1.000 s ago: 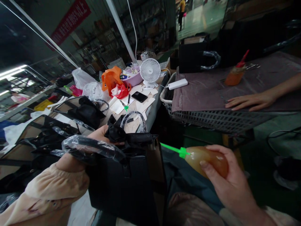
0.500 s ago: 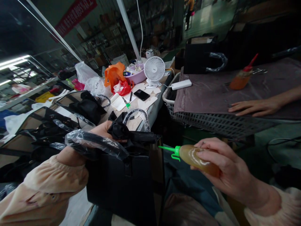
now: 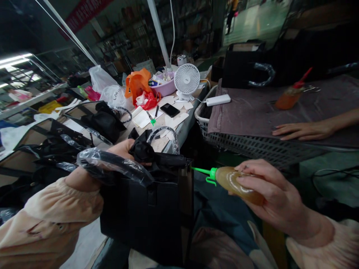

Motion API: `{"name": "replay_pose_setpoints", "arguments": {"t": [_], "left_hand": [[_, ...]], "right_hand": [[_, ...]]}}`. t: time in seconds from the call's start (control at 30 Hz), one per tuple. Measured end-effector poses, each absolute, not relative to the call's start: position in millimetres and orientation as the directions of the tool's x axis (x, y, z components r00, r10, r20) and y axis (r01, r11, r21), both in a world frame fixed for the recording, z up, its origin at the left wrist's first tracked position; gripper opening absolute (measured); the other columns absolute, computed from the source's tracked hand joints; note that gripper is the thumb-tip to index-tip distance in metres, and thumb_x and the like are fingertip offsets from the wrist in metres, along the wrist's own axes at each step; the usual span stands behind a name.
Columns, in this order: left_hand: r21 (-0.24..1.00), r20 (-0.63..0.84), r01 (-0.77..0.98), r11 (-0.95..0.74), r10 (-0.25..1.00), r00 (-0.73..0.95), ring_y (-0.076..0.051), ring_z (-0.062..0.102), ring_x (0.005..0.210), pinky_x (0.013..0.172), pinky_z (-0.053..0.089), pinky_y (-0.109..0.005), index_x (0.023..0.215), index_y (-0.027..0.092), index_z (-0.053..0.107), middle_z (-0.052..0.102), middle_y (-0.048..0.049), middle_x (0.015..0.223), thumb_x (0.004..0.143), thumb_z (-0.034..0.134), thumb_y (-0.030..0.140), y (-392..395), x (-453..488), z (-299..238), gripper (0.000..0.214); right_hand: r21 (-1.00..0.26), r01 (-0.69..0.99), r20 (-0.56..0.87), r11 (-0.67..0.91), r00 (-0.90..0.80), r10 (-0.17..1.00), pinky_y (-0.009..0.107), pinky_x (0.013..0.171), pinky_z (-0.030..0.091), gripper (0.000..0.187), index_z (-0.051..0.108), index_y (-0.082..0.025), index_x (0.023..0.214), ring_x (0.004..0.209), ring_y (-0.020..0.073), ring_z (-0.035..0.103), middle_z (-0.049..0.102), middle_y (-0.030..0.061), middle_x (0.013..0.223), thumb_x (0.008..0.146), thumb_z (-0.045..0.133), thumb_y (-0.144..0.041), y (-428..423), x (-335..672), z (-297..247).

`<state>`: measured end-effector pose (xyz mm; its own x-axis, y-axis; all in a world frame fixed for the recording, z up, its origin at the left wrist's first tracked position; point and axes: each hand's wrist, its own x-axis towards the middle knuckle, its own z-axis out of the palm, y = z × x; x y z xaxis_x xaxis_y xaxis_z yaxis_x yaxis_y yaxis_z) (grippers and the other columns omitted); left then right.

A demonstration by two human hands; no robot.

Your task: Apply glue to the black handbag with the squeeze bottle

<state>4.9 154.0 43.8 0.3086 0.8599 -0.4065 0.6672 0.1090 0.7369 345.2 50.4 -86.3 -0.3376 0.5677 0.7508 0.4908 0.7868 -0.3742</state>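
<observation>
handbag [image 3: 140, 220], black and upright, is at lower centre of the frame. right hand [image 3: 270, 190] has its fingers wrapped around a squeeze bottle [image 3: 231, 183] w/ amber content, right of centre. its green nozzle [image 3: 200, 170] points left, tip at or v. near the bag's upper side corner. left hand [image 3: 122, 149] is curled on a black cloth bunch [image 3: 141, 150] at the bag's mouth; the plastic-wrapped handle [image 3: 117, 166] crosses in front of its wrist.

what could go wrong, imo: if right hand presses too hard, too much fluid may come out and run down the side. if left hand lets the bag tilt, nozzle may slip and mark the outer face or the wrapping. the cloth bunch, if it slides toward this corner, could also get wet.

hard to make out: whether tip really touches the bag, i can't tell; same for any fluid on the edge. left fingers are partly hidden by cloth, so exact grip is unclear. bag's dark inside shows nearly no detail. co-worker's hand [image 3: 305, 130] rests at right, w/ the arm cut off by the frame.
</observation>
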Motion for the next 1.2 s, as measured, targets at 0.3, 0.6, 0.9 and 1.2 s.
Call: {"name": "replay_pose_setpoints", "arguments": {"t": [0.3,0.6,0.9,1.2], "left_hand": [[0.714,-0.399,0.692,0.104,0.873,0.281,-0.016,0.063,0.063,0.063,0.054,-0.022,0.069,0.011,0.073,0.074,-0.0044,0.070,0.062,0.076,0.018,155.2,2.7,40.4,0.010],[0.695,-0.414,0.714,0.078,0.856,0.310,-0.016,0.062,0.062,0.060,0.053,-0.022,0.071,0.011,0.074,0.075,-0.0049,0.071,0.066,0.076,0.021,155.4,0.5,41.2,0.011],[0.741,-0.424,0.664,0.103,0.839,0.342,-0.018,0.063,0.064,0.065,0.053,-0.026,0.070,0.012,0.073,0.074,-0.0060,0.070,0.066,0.078,0.018,161.2,-1.8,34.1,0.009],[0.710,-0.425,0.700,0.073,0.837,0.344,-0.022,0.066,0.072,0.068,0.054,-0.029,0.077,0.010,0.074,0.076,-0.0098,0.079,0.067,0.076,0.017,159.3,-3.7,34.0,0.013]], "right_hand": [[-0.412,0.450,0.709,0.792,-0.387,0.589,0.041,0.087,0.058,0.051,0.059,-0.026,0.120,0.106,0.0264,0.061,0.057,0.0071,0.112,0.077,0.063,0.002,24.5,343.5,-97.2],[-0.362,0.496,0.761,0.790,-0.332,0.557,0.043,0.084,0.057,0.055,0.056,-0.030,0.123,0.103,0.0266,0.060,0.054,0.0061,0.112,0.077,0.069,-0.003,54.0,344.9,-86.3],[-0.341,0.454,0.743,0.823,-0.407,0.532,0.042,0.088,0.057,0.049,0.061,-0.021,0.115,0.108,0.0274,0.059,0.055,0.0078,0.114,0.074,0.065,0.005,35.4,345.3,-91.5],[-0.364,0.468,0.752,0.806,-0.363,0.550,0.041,0.084,0.057,0.054,0.056,-0.028,0.122,0.104,0.0253,0.059,0.055,0.0058,0.109,0.078,0.067,0.000,51.8,342.8,-89.9]]}}
